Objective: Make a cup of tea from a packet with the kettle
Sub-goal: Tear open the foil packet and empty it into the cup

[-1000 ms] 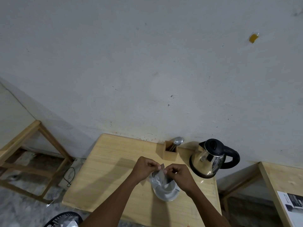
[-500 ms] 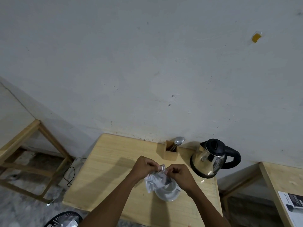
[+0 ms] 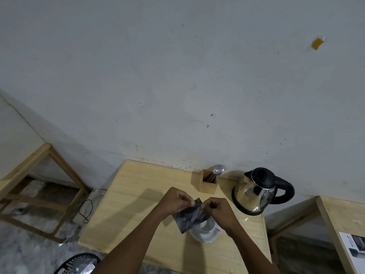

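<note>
A dark, crinkled tea packet hangs over a white cup on a saucer near the front of the wooden table. My left hand pinches the packet's top left corner and my right hand pinches its top right corner, knuckles close together. The packet covers part of the cup. A steel kettle with a black lid and handle stands at the table's back right, apart from my hands.
A small wooden holder with a spoon stands against the wall beside the kettle. Another wooden table with a printed sheet lies to the right, a wooden frame to the left. A black bin sits below.
The packet has swung down and leftward between my hands and now shows its darker side. Both hands stay pinched on its top edge above the cup.
</note>
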